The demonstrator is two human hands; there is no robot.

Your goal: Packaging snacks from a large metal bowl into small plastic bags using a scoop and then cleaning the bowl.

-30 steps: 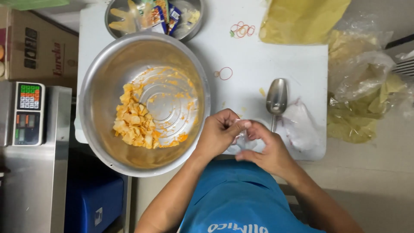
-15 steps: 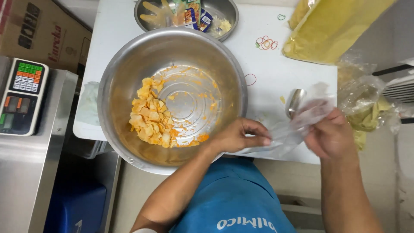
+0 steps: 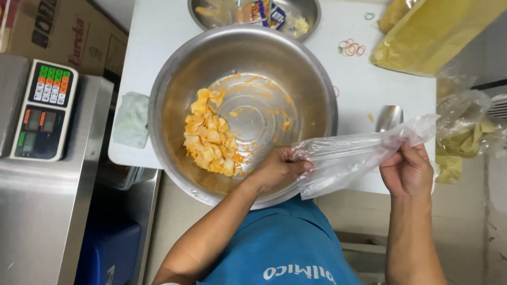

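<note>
Now my left hand (image 3: 277, 170) and right hand (image 3: 406, 171) have pulled the clear plastic bag (image 3: 351, 155) wide, each pinching one end, beside the big bowl (image 3: 174, 95) of chips (image 3: 211, 140)

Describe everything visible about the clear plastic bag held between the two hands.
The clear plastic bag is thin, see-through and wrinkled, and looks empty. It is stretched roughly level between both hands: the left hand grips one end at the rim of the large steel bowl, the right hand pinches the other end near the metal scoop. It hangs above the white table's near edge.
</note>
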